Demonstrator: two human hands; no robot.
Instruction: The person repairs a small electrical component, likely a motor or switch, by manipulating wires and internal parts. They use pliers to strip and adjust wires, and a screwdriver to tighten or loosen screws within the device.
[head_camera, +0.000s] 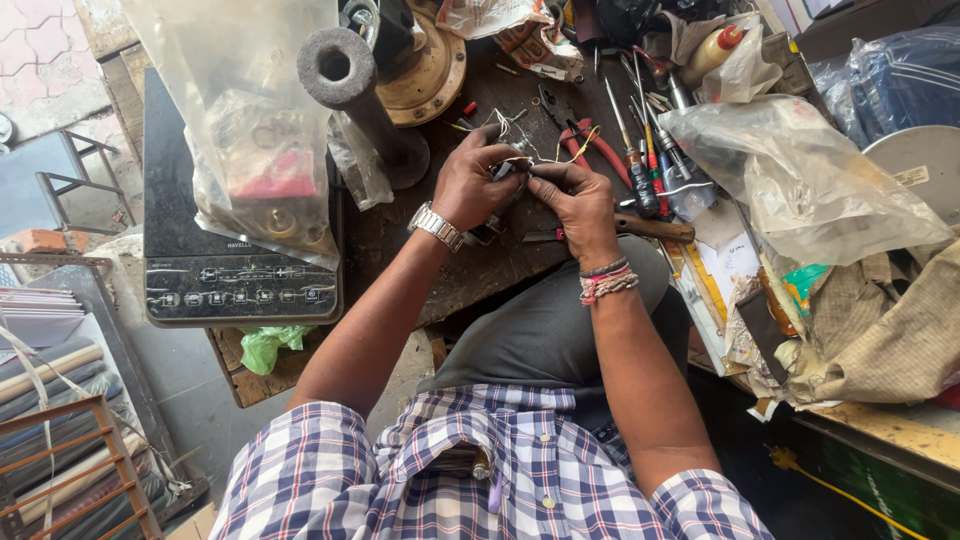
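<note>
Both hands meet over the dark, worn counter (470, 270), fingers pinched together on a small bundle of thin wires (515, 160) held between them. The left hand (470, 185) has a metal wristwatch (436, 225) on its wrist and curls around the left side of the bundle; the right hand (578, 200), with woven thread bands (607, 282) on its wrist, closes on the right side, fingertips nearly touching those of the left. What small part sits inside the wires is too hidden to tell. Loose white and yellow strands fan out above the knuckles.

Just under the right hand lies a tool with a wooden handle (655, 228), pointing right. Just beyond the hands, red-handled pliers (600, 145) rest on the counter, and beside them a cluster of screwdrivers (640, 150) lies with their shafts pointing away from the person.

To the left, an induction cooktop (200, 270) lies flat, partly covered by a clear plastic bag (250, 120) holding small parts. Between it and the hands stands a grey cylindrical piece (350, 85) on a round base. To the right, another crumpled clear bag (810, 180) lies over papers and cloth.

Farther off, a round brass-coloured disc (435, 75) sits near the top edge, and a squeeze bottle with a red tip (715, 50) lies among the clutter at the far right.
</note>
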